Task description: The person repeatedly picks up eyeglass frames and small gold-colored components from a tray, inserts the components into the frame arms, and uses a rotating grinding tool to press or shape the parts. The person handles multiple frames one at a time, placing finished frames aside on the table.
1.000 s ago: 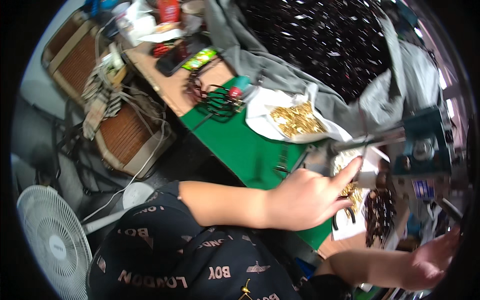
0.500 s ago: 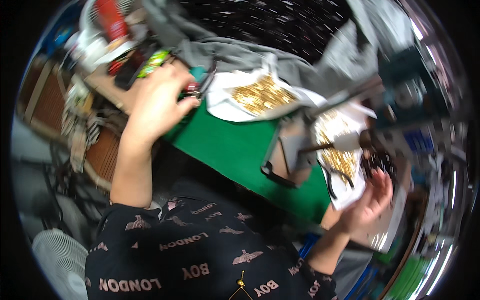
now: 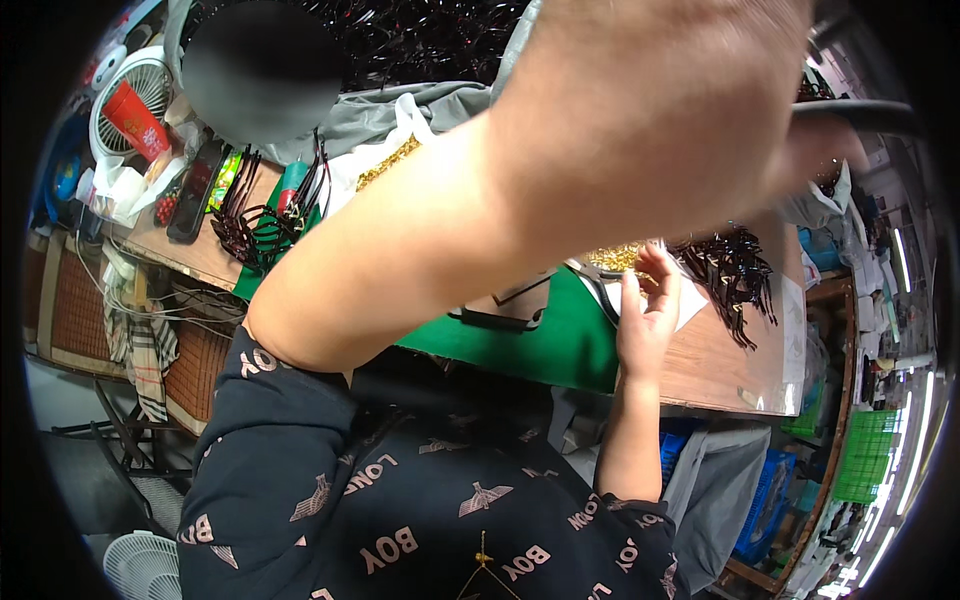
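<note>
My left hand (image 3: pixel 660 110) is very near the camera, blurred, with its forearm crossing over the table from left to right. A dark curved strip (image 3: pixel 855 115) shows beside its fingers; whether they touch it is unclear. My right hand (image 3: pixel 650 320) is raised at the table's near side, fingers loosely bent and apart, nothing visible in them. Behind it, small gold-coloured metal pieces (image 3: pixel 615 258) lie on white paper (image 3: pixel 692 302). Right of these is a heap of glossy dark brown curved strips (image 3: pixel 735 270). A machine's small metal platform (image 3: pixel 515 305) is partly hidden by my left arm.
A green mat (image 3: pixel 500 350) covers part of the wooden table (image 3: pixel 715 370). At left are more dark strips (image 3: pixel 265 230), a red cup (image 3: pixel 137 122) and a white fan (image 3: pixel 130 100). A large dark pile (image 3: pixel 420 40) fills the back. A dark round blur (image 3: pixel 262 75) hangs upper left.
My left hand has left the items at the table's left and swung up and right, close to the camera. My right hand appears further left, beside the gold pieces. The view has shifted.
</note>
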Available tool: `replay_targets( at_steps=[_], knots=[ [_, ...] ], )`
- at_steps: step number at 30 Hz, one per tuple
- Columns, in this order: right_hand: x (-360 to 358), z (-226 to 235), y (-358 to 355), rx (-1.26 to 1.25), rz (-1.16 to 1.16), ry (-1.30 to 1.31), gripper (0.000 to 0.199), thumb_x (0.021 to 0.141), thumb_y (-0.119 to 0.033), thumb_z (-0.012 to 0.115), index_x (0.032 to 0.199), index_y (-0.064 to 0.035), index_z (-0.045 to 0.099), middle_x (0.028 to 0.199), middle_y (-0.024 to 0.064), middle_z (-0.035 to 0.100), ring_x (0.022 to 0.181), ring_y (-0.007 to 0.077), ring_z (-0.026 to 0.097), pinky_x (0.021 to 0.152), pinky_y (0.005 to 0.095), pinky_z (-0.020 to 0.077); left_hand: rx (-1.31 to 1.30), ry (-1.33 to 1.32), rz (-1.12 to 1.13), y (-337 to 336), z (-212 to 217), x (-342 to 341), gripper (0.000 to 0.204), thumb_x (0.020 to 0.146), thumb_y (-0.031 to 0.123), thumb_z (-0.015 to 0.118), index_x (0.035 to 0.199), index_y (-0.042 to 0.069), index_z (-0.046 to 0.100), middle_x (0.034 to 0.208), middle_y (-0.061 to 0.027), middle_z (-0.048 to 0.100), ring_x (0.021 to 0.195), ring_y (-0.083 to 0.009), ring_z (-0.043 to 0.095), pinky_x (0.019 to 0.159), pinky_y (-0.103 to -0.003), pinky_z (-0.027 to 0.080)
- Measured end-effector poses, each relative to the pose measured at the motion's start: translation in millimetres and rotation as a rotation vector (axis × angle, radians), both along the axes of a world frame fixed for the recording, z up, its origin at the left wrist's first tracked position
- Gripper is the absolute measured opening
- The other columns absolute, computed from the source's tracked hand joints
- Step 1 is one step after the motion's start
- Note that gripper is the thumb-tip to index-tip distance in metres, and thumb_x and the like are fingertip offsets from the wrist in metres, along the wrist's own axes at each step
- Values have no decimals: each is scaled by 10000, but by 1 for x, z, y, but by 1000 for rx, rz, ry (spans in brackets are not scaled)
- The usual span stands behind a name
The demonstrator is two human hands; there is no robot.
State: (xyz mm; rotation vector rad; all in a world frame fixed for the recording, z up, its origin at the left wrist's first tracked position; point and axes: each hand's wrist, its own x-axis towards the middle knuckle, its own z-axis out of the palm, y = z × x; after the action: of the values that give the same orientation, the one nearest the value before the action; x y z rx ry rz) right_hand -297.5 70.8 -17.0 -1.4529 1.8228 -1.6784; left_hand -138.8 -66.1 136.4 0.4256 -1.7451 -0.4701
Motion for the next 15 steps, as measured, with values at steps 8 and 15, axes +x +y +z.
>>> replay_targets(
  at_steps=[8,15],
  knots=[
    [6,-8,-10,96,69,154,310,782,16,635,1085,-17,576,963,101,586,811,178,577,714,275,484,-45,122,9,-8,23,-10,768,758,251,716,1337,7,275,1188,-216,453,1009,-271,489,794,-323,435],
    [12,-18,2,108,201,217,208,779,-36,609,983,3,595,924,162,596,860,322,591,784,349,478,-112,144,125,-8,62,24,647,810,228,667,1290,-9,303,1088,-217,497,877,-244,550,677,-292,496]
  ],
)
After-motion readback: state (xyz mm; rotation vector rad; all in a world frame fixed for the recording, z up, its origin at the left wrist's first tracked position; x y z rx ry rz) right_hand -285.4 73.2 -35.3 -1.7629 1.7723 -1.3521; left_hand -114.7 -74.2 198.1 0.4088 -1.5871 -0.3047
